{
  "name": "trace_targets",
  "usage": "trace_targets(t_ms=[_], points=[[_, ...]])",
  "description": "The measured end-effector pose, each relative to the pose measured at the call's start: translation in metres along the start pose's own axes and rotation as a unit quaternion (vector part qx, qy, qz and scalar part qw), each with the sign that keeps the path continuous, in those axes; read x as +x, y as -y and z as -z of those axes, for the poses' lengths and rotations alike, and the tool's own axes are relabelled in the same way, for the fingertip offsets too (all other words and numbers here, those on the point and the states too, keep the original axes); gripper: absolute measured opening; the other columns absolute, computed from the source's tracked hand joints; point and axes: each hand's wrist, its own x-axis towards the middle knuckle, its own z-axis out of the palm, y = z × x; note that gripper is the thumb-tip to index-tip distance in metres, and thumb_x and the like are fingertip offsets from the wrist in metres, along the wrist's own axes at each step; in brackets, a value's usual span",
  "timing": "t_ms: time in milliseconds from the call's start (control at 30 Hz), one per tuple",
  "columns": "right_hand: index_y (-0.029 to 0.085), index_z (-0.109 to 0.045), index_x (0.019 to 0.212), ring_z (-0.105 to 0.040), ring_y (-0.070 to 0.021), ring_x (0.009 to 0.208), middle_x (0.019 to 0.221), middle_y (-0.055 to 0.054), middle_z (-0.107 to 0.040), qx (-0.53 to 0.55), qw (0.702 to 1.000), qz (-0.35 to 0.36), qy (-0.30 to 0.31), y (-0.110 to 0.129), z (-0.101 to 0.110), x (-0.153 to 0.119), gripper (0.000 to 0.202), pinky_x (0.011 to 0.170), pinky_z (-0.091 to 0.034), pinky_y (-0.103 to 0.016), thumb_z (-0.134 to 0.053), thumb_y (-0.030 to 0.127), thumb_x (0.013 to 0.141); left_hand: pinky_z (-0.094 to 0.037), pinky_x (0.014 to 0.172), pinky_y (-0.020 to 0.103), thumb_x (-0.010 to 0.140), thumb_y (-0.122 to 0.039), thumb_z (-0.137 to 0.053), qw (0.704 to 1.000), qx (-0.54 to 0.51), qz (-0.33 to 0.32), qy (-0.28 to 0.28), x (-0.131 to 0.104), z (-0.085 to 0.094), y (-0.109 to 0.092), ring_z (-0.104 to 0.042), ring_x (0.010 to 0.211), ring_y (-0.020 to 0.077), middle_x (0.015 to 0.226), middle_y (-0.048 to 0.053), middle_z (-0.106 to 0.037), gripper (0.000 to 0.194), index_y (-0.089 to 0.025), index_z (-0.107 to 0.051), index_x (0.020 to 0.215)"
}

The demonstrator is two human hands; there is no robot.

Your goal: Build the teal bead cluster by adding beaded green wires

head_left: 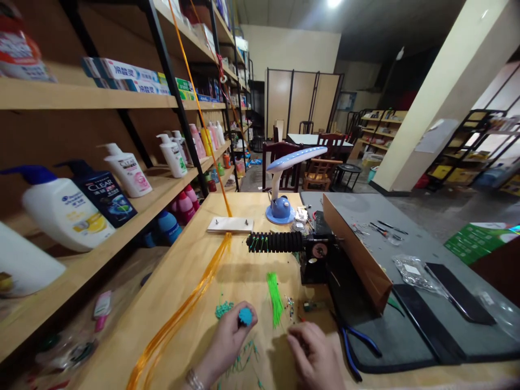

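My left hand (233,333) is closed around a small, round, bright blue piece (245,316) with a rough edge; its exact kind is unclear. Beside that hand lies a pile of teal beads (224,309). Teal pieces on thin green strands (244,360) lie below it. My right hand (314,352) rests low over the wood, fingers curled together, and whatever they may pinch is hidden. A bundle of bright green strands (274,300) lies between the hands, with small mixed beads (289,309) to its right.
Orange threads (211,271) run under a white clamp plate (230,224). A black ridged roller machine (276,242) stands ahead, near a blue desk lamp (280,208). Blue-handled pliers (353,346) lie right, beside an upright brown board (357,254). Shelves (162,189) line the left.
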Motion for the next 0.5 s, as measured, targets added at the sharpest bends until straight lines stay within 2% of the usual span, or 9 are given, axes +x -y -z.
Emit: trace_targets(t_ms=[67,133,200,300,500], points=[[0.021,-0.075,0.089,-0.068,-0.0227,0.075,0.084,-0.009,-0.074,0.14,0.987,-0.078,0.029,0.011,-0.029,0.01,0.034,0.066,-0.052,-0.029,-0.061,0.051,0.09,-0.047,0.068,0.03,0.087,-0.038,-0.06,0.995,-0.094,0.025,-0.039,-0.002,-0.003,0.004,-0.059,0.071,0.0216,0.071,0.002,-0.062,0.021,-0.021,-0.059,0.074],[0.017,-0.076,0.087,-0.066,-0.0215,0.065,0.079,-0.01,-0.074,0.26,0.952,-0.16,-0.008,0.02,-0.056,0.023,0.05,0.056,-0.051,-0.028,-0.067,0.065,0.079,-0.047,0.07,0.031,0.083,-0.044,-0.065,0.984,-0.152,0.057,-0.076,-0.005,-0.006,0.006,-0.059,0.072,0.0221,0.071,0.001,-0.062,0.025,-0.021,-0.062,0.074],[0.016,-0.075,0.087,-0.058,-0.0162,0.052,0.079,-0.009,-0.074,0.349,0.909,-0.224,-0.038,0.026,-0.075,0.038,0.061,0.043,-0.042,-0.024,-0.07,0.074,0.069,-0.047,0.074,0.031,0.08,-0.048,-0.069,0.972,-0.197,0.08,-0.1,-0.008,-0.007,0.008,-0.059,0.076,0.0229,0.074,0.001,-0.063,0.028,-0.021,-0.064,0.076],[0.016,-0.073,0.082,-0.053,-0.0115,0.046,0.08,-0.008,-0.073,0.407,0.879,-0.246,-0.047,0.034,-0.083,0.058,0.064,0.037,-0.037,-0.021,-0.076,0.075,0.059,-0.047,0.074,0.031,0.076,-0.053,-0.072,0.962,-0.234,0.096,-0.105,-0.012,-0.008,0.011,-0.058,0.075,0.0224,0.073,0.0,-0.062,0.033,-0.021,-0.065,0.074],[0.015,-0.067,0.069,-0.052,-0.0094,0.046,0.072,-0.006,-0.071,0.421,0.87,-0.25,-0.05,0.048,-0.078,0.077,0.062,0.036,-0.033,-0.017,-0.082,0.073,0.051,-0.045,0.066,0.03,0.07,-0.064,-0.071,0.955,-0.247,0.1,-0.131,-0.014,-0.016,0.029,-0.052,0.067,0.0199,0.065,-0.002,-0.057,0.043,-0.022,-0.063,0.07]])
